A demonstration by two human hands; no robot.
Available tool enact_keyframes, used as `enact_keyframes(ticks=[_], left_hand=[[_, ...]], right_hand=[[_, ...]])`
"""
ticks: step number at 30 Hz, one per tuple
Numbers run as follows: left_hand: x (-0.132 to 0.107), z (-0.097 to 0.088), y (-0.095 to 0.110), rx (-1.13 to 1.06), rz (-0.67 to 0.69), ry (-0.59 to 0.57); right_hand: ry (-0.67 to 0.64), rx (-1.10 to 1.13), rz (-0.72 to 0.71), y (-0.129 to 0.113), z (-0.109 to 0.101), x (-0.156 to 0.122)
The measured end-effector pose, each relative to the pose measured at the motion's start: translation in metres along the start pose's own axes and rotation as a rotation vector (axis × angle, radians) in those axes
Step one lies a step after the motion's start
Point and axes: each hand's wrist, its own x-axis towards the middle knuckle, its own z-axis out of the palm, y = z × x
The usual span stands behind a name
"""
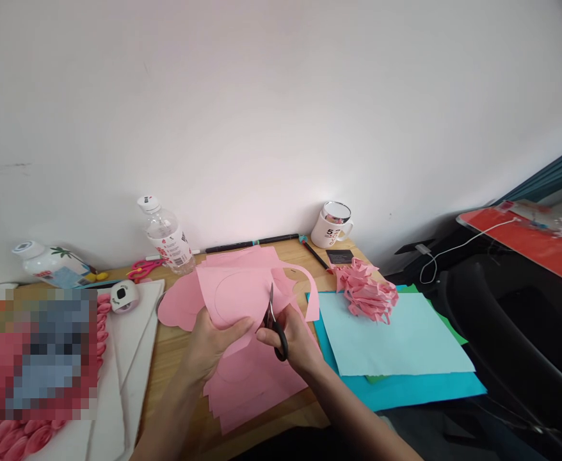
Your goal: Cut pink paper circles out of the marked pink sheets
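My left hand (pixel 214 342) pinches the lower edge of a pink paper sheet (pixel 237 294) that has a round outline drawn on it. In my right hand (pixel 293 336) is a pair of scissors (pixel 280 336) with black handles, its blades pointing up at the sheet's right side. A curved pink strip (pixel 307 278) arcs off to the right of the sheet. Beneath both hands lies a stack of pink paper (pixel 256 390), with another faint round outline on it. Rounded pink cut pieces (pixel 178 304) rest to the left of the stack.
A plastic bottle (pixel 168 240) and a white mug (pixel 329 227) stand by the wall. Right of the stack, crumpled pink scraps (pixel 365 291) sit on light blue paper (pixel 391 346). At left are white boards (pixel 134 358), a white round device (pixel 124 296) and pink scissors (pixel 144 269).
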Motion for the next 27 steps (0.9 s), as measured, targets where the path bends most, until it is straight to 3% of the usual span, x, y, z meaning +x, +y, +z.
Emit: enact_keyframes(ticks=[7,27], left_hand=[[0.0,0.0,0.002,-0.037,0.017,-0.056],[0.0,-0.002,0.007,0.054,0.018,-0.039]], right_hand=[[-0.001,0.091,0.011,0.003,-0.002,0.001],[0.044,0.064,0.069,-0.005,0.0,-0.004]])
